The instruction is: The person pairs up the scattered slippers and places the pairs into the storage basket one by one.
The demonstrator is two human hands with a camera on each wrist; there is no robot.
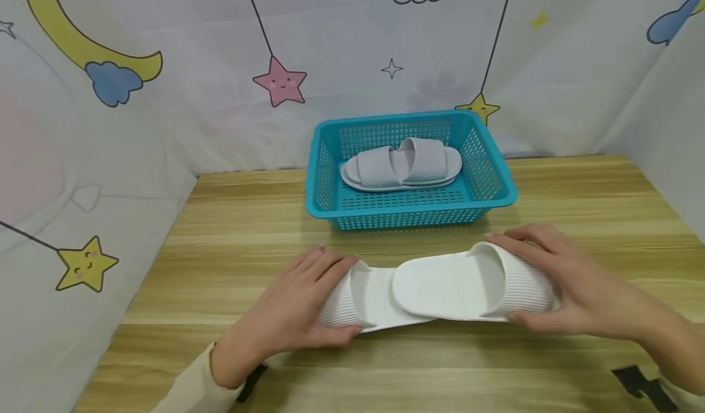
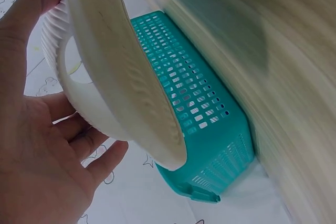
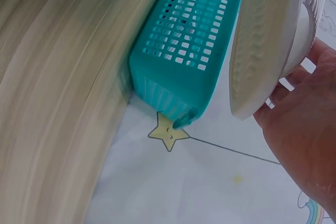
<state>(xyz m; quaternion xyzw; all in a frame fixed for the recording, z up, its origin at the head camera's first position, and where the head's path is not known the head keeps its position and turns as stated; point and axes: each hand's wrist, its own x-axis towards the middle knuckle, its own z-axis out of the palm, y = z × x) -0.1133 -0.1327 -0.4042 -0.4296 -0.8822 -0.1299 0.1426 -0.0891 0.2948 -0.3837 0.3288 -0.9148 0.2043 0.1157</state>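
Observation:
Two white slide slippers are held in front of me, raised off the table. My left hand (image 1: 305, 306) grips the left slipper (image 1: 380, 297) around its ribbed strap, thumb on the near side and fingers on the far side. My right hand (image 1: 573, 284) grips the right slipper (image 1: 435, 284) by its strap in the same way. The right slipper's heel end overlaps the left one's heel. In the left wrist view the slipper's sole (image 2: 126, 72) shows, with fingers curled at the strap; the right wrist view shows the other sole (image 3: 262, 40), part of that hand cut off.
A teal plastic basket (image 1: 413, 220) with perforated walls stands behind the hands, near the back edge of the wooden table (image 1: 242, 229). Inside it lies a pair of pale grey-white slippers (image 1: 402, 165), overlapping. A white patterned cloth (image 1: 193, 46) hangs behind and at the sides.

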